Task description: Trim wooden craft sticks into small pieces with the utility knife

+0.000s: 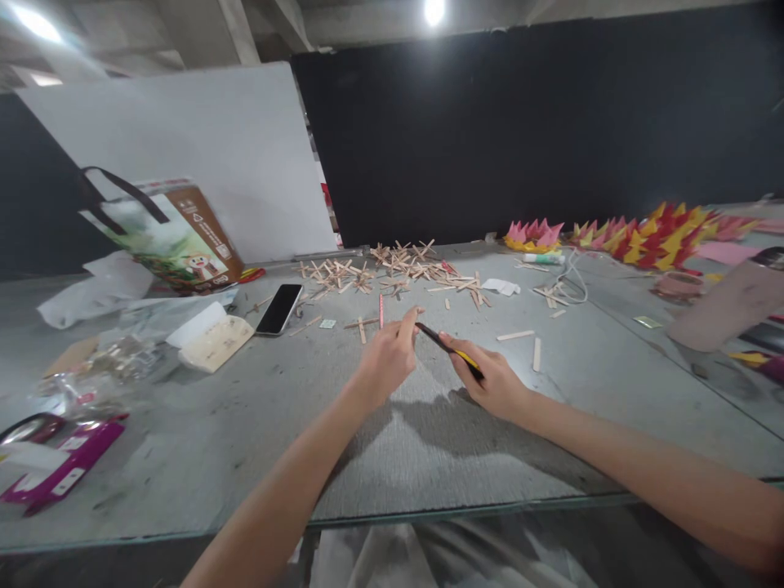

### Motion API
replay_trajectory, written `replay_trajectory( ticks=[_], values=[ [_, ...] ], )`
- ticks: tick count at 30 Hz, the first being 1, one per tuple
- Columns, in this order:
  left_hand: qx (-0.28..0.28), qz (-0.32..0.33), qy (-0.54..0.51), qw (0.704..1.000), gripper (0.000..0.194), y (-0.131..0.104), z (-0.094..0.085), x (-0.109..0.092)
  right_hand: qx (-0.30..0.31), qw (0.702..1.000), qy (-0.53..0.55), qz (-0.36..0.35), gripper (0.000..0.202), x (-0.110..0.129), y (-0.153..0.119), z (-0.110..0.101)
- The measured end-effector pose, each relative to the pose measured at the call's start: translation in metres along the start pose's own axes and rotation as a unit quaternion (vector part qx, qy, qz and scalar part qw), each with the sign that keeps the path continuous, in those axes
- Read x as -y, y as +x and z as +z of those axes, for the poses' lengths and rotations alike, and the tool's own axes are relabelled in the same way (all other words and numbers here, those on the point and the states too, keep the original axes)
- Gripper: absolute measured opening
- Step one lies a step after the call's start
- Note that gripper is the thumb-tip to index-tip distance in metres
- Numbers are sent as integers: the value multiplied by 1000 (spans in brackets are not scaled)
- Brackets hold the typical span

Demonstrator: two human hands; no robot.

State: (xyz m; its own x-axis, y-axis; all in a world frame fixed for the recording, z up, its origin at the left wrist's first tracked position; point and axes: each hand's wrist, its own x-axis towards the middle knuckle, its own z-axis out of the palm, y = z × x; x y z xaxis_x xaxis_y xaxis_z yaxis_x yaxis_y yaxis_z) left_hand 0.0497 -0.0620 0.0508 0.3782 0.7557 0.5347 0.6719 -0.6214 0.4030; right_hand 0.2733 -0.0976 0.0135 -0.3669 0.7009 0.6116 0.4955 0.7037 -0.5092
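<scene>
My right hand (490, 380) is wrapped round a black and yellow utility knife (466, 360), whose dark front end points up and left toward my left hand. My left hand (392, 351) is closed just above the table, its fingertips close to the knife's tip. Whatever those fingers pinch is hidden or too small to make out. Just behind my left hand stands a thin pink-and-white stick (380, 310). Crossed wooden sticks (361, 328) lie to its left. Two loose flat sticks, including a pale upright one (536, 354), rest right of my right hand.
A heap of joined wooden sticks (404, 265) spreads across the back of the grey table (275, 457). On the left are a phone (280, 309), a printed bag (184, 237) and a purple packet (67, 461). Folded paper pieces (667, 237) and a pink bottle (723, 302) stand right.
</scene>
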Motion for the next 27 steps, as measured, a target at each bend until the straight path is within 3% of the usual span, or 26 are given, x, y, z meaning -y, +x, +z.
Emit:
replay_trajectory(
  ticks=[5,10,16,21,27],
  values=[
    [-30,-42,-96,994,40,1,-4,-8,3,1000,-22,14,44,0,-2,0],
    [-1,0,-51,999,39,1,-7,-8,4,999,-36,-1,44,1,-3,0],
    [-7,-22,-103,994,38,1,-5,-9,2,999,-51,-6,45,0,-4,1],
    [18,25,-16,999,40,-1,-3,-1,10,999,-38,-2,44,-2,-6,2],
    [49,-30,-66,996,42,2,5,15,33,999,0,37,43,-3,1,5]
  ],
)
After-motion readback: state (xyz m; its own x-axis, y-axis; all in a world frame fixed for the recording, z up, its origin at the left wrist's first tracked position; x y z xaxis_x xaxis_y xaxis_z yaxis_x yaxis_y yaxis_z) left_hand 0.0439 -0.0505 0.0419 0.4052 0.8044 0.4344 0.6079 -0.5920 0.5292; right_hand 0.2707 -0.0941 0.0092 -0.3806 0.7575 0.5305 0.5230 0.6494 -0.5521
